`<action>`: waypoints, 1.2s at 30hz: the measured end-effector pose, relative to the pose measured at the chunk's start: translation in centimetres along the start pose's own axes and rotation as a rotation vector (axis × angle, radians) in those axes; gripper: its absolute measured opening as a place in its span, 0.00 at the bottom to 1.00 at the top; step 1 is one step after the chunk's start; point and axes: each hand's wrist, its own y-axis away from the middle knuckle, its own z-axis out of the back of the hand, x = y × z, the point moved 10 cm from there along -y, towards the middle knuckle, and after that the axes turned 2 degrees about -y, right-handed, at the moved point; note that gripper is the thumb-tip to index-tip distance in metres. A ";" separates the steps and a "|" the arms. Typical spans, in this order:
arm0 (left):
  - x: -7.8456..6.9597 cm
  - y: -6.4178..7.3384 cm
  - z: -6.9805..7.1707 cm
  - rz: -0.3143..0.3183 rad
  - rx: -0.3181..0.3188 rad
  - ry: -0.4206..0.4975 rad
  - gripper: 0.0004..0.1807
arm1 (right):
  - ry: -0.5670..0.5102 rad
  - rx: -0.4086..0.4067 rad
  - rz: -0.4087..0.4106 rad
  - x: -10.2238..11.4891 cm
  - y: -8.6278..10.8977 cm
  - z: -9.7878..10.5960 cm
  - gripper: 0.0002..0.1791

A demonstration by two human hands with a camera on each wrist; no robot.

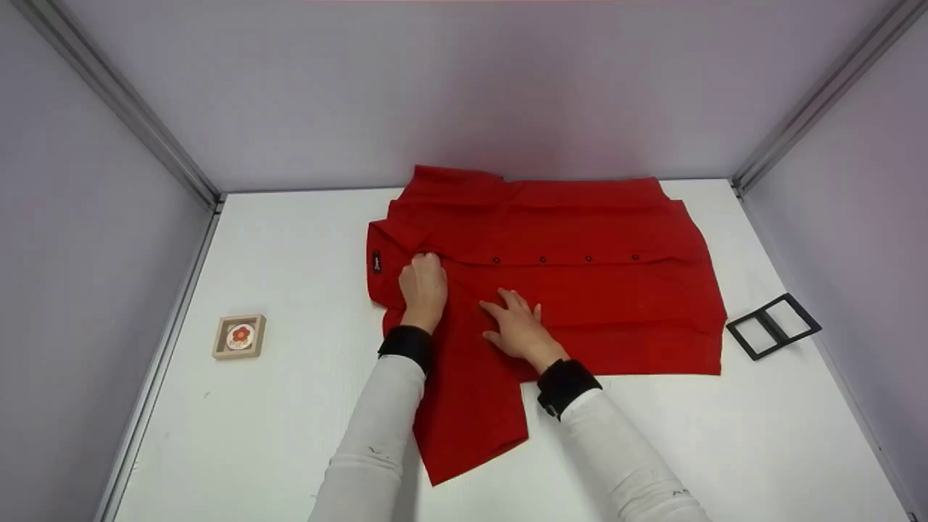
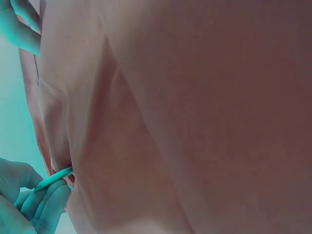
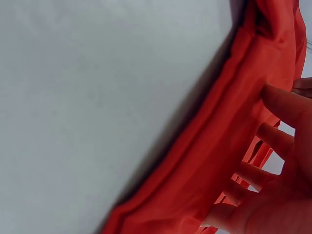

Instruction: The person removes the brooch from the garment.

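A red short-sleeved shirt [image 1: 616, 304] lies spread out, front up, its collar [image 1: 384, 279] toward the left with a black label [image 1: 376, 262] inside. Just beside the collar, my left hand [image 1: 424, 290] has its fingers curled. In the left wrist view that hand [image 2: 36, 200] pinches a thin pale stick [image 2: 53, 179], whose far end meets the fabric; I cannot tell its exact kind. My right hand [image 1: 518, 326] rests on the shirt front with fingers spread and nothing gripped. Its fingertips [image 3: 278, 139] touch the red cloth in the right wrist view.
A small wooden box [image 1: 250, 353] with a red flower picture stands on the white table [image 1: 304, 406] at the left. At the right lies a black rectangular frame [image 1: 776, 326] with a crossbar, close to the shirt's hem. Grey walls [image 1: 464, 94] enclose the table's back and sides.
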 end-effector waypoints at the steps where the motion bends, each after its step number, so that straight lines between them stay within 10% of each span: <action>1: 0.0 0.0 0.0 -0.003 -0.002 0.005 0.13 | 0.000 -0.003 0.003 0.0 0.0 0.0 0.30; 14: 5.5 -0.1 -1.4 0.336 0.135 0.537 0.06 | -0.013 0.008 0.002 -0.1 0.0 -0.1 0.31; 19: 6.2 0.5 -2.3 0.406 0.184 0.624 0.08 | 0.007 0.015 0.009 0.1 0.2 -0.1 0.31; 27: 6.9 2.1 -4.8 0.604 0.308 1.073 0.14 | 0.042 0.037 -0.011 0.4 0.6 0.1 0.30; 36: 7.3 2.6 -5.4 0.649 0.379 1.151 0.16 | 0.039 -0.063 0.095 2.5 -0.7 1.0 0.21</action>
